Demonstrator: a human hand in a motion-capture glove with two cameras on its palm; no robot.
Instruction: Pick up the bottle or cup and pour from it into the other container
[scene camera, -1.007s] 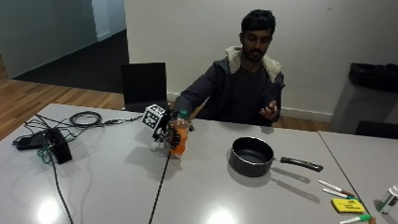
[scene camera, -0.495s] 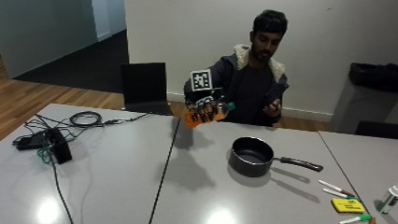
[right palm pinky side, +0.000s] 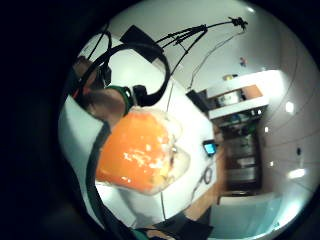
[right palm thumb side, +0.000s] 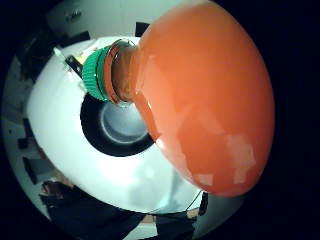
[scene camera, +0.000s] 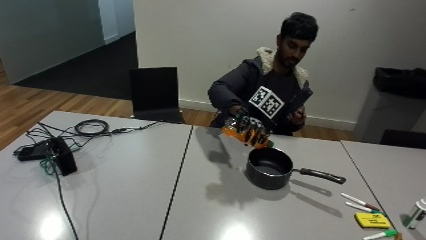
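At the centre of the outside view, the gloved right hand grips the orange bottle — fingers apparently curled round it — tilted, green cap down, above the black saucepan on the grey tabletop.

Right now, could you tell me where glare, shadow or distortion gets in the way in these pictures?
Outside view: ceiling lights glare off the table; the pan and arm cast shadows beside it. Thumb side palm view: the orange bottle bulges hugely, with white highlights; its green cap hangs over the pan. Little finger side palm view: the bottle's base looks soft and the room curves.
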